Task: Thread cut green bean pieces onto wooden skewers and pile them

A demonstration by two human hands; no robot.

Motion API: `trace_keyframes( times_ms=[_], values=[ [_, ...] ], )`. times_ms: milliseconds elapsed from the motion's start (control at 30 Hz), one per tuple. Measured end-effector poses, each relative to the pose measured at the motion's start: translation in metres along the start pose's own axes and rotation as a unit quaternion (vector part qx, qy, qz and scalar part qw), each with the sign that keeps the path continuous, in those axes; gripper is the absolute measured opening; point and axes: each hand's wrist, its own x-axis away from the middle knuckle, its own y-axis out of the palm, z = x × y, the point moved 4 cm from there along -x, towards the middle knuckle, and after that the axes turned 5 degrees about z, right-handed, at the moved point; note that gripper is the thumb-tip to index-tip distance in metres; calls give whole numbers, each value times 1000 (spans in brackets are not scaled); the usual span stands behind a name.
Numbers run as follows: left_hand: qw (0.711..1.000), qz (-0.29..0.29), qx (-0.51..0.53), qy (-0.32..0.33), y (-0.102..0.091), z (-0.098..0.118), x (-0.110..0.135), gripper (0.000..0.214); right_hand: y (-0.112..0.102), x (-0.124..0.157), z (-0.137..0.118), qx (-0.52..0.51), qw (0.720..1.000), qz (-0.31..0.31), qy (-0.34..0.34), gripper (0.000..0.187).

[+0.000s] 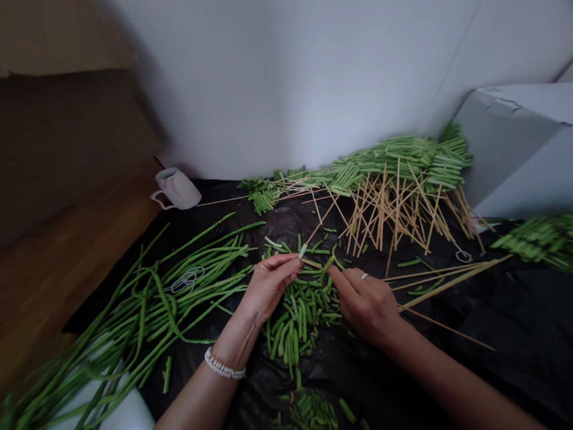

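Above a heap of short-cut green stems [300, 317], the left hand [272, 284] pinches a short pale-green stem piece [302, 250], likely light, crisp and best held by its sides, while the right hand [368, 301] grips a thin tan wooden stick [313, 263], probably stiff.

Room over black sheet [516, 312] lower right, green pile [560, 248] beyond.

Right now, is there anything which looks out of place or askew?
Yes. A thin white looped strand lies on the long green stems at left, unlike the plants around it. On the right, one stick angles away from the neighbouring sticks. The mug seems to lean, but the lens may cause this.
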Motion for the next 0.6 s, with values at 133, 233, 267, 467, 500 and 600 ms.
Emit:
trace_keyframes(
  times_ms=[133, 233, 267, 467, 500, 600],
  values=[
    [999, -17, 15, -35, 2, -2, 2, 21, -1, -1, -2, 1, 1000, 9, -8, 31],
    [999, -26, 16, -42, 4, -2, 3, 20, -3, -2, -2, 2, 1000, 19, -11, 30],
    [999, -26, 16, -42, 5, -1, 4, 20, -3, -2, -3, 2, 1000, 21, -12, 30],
    [999, -31, 6, -43, 7, 0, 7, 20, -3, -2, -4, 3, 1000, 23, -13, 30],
    [999, -30, 2, -41, 7, 1, 7, 20, -3, -2, -4, 3, 1000, 24, -13, 29],
    [999, -24, -12, -32, 8, 2, 8, 19, -3, -2, -5, 0, 999, 27, -17, 29]
  ],
)
